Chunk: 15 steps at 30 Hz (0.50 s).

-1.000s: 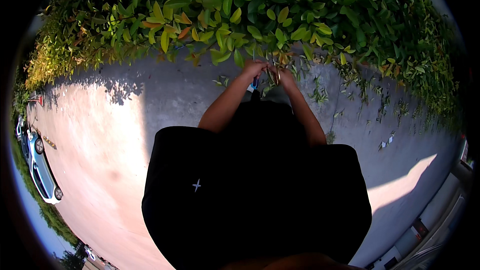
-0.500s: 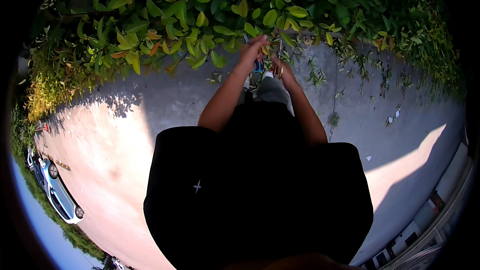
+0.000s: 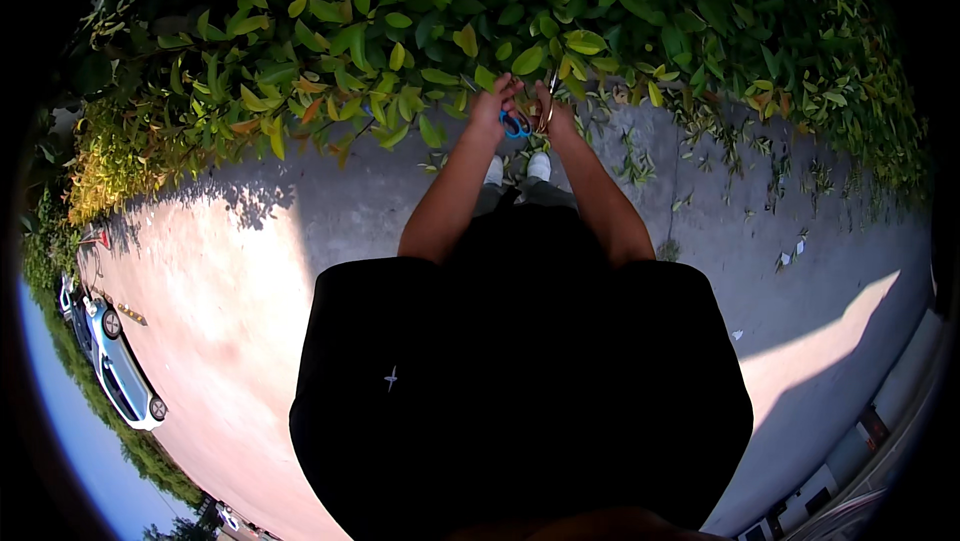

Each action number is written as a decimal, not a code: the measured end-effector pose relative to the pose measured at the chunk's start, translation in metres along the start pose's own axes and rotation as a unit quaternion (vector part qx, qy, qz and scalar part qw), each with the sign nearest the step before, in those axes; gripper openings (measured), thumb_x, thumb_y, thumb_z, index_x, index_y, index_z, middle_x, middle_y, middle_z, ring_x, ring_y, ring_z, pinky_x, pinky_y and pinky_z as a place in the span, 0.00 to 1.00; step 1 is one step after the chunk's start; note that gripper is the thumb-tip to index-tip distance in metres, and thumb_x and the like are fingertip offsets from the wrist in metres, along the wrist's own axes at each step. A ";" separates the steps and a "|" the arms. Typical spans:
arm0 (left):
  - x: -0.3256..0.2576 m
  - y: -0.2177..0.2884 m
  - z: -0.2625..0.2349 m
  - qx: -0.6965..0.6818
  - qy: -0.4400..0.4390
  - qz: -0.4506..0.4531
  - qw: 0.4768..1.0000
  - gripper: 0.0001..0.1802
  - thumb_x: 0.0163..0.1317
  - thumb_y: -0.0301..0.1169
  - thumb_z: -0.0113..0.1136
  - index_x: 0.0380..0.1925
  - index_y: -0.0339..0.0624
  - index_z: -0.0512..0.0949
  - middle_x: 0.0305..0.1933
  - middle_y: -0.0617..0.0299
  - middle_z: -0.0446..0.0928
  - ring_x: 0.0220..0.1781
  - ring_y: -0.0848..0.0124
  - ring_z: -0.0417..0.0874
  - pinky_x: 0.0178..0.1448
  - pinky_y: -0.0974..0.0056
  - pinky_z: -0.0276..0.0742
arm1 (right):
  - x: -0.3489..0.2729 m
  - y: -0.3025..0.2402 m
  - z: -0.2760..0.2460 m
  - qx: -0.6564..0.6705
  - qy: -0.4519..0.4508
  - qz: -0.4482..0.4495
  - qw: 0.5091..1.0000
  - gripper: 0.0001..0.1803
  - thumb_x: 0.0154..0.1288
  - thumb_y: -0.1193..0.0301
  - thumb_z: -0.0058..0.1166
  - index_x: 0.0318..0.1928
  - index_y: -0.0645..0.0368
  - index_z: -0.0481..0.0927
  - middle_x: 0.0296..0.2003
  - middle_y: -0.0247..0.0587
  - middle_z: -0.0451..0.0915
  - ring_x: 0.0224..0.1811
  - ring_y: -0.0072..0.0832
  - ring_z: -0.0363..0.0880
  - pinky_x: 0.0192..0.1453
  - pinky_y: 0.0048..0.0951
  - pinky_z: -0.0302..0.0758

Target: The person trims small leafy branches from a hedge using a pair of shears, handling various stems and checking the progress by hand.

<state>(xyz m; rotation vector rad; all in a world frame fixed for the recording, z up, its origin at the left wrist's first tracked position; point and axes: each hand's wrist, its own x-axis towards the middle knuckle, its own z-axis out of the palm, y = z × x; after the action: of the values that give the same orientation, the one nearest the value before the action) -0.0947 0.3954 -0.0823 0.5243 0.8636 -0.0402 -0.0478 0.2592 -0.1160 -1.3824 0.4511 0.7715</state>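
Note:
At the near edge of a leafy green hedge [image 3: 440, 31], both my hands are raised side by side. My left hand [image 3: 488, 107] holds scissors with blue loop handles [image 3: 515, 125]; their blade is mostly hidden among the leaves. Closed around a second pair of scissors [image 3: 552, 87] is my right hand [image 3: 558, 119]. That pair has a brownish-gold handle, and its metal blades point up into the foliage. The two hands are a small gap apart. Exactly how the fingers sit on the handles is too small to make out.
Cut leafy sprigs [image 3: 636, 163] lie scattered on the grey concrete [image 3: 370, 186] right of my feet. My white shoes [image 3: 539, 167] stand just below the hands. White litter scraps [image 3: 790, 255] lie to the right. A parked car [image 3: 122, 371] is far left.
My right hand has moved forward toward the hedge with its scissors. My left hand has shifted slightly left, and the blue handles show more plainly. Both shoes now show.

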 end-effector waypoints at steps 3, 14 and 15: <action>0.004 0.001 -0.003 -0.005 -0.015 -0.020 1.000 0.08 0.65 0.35 0.59 0.37 0.43 0.74 0.35 0.64 0.80 0.18 0.79 0.63 0.20 0.70 0.61 | -0.001 0.002 -0.015 -0.014 -0.020 0.020 1.000 0.26 0.55 0.46 0.67 0.24 0.55 0.74 0.17 0.33 0.71 0.14 0.24 0.69 0.18 0.26 0.66; 0.008 -0.015 0.006 -0.035 -0.056 -0.052 0.996 0.04 0.67 0.30 0.50 0.33 0.43 0.71 0.28 0.65 0.75 0.17 0.76 0.63 0.23 0.68 0.62 | -0.056 -0.027 -0.052 -0.285 -0.039 -0.073 0.955 0.34 0.59 0.37 0.55 0.23 0.60 0.74 0.19 0.35 0.72 0.23 0.28 0.72 0.31 0.30 0.68; 0.007 -0.014 0.009 -0.030 -0.055 -0.059 0.996 0.06 0.68 0.30 0.48 0.31 0.43 0.70 0.27 0.65 0.74 0.17 0.76 0.64 0.22 0.69 0.64 | -0.060 -0.034 -0.050 -0.334 -0.026 -0.126 0.934 0.35 0.58 0.36 0.55 0.27 0.62 0.76 0.22 0.37 0.75 0.27 0.30 0.74 0.35 0.32 0.71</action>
<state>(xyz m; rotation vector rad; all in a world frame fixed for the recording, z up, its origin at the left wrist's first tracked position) -0.0871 0.3799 -0.0885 0.4111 0.7842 -0.1504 -0.0571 0.1965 -0.0586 -1.9999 -0.0558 0.7765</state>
